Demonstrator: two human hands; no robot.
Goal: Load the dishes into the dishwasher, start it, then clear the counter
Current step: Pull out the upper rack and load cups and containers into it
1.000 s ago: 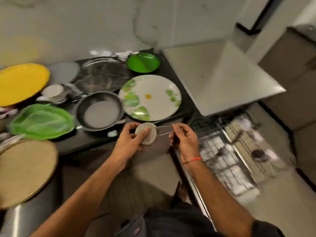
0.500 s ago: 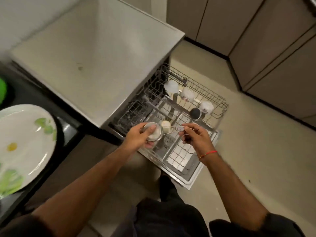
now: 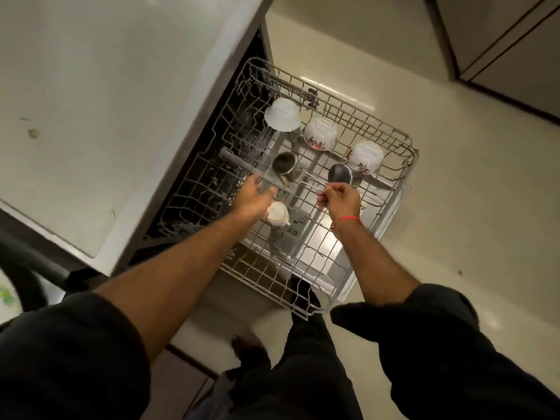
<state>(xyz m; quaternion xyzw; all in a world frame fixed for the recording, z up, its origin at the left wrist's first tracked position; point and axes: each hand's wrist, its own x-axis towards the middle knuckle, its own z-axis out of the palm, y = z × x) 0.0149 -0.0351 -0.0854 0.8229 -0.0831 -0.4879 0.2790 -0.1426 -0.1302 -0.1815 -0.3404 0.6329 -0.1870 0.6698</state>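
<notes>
Holding the wire handle of a small strainer (image 3: pixel 286 166), the right hand (image 3: pixel 341 201) was pinched shut on it above the pulled-out rack (image 3: pixel 403 165) of the dishwasher (image 3: pixel 169 189). The strainer's cup lay on the rack wires, and the left hand (image 3: pixel 253 197) was spread open beside it, gripping nothing. Three white bowls (image 3: pixel 283 114) sat upturned along the rack's far side, near a steel cup (image 3: pixel 340 175). Loading appeared partly done; starting the machine and clearing the counter evidently remained.
</notes>
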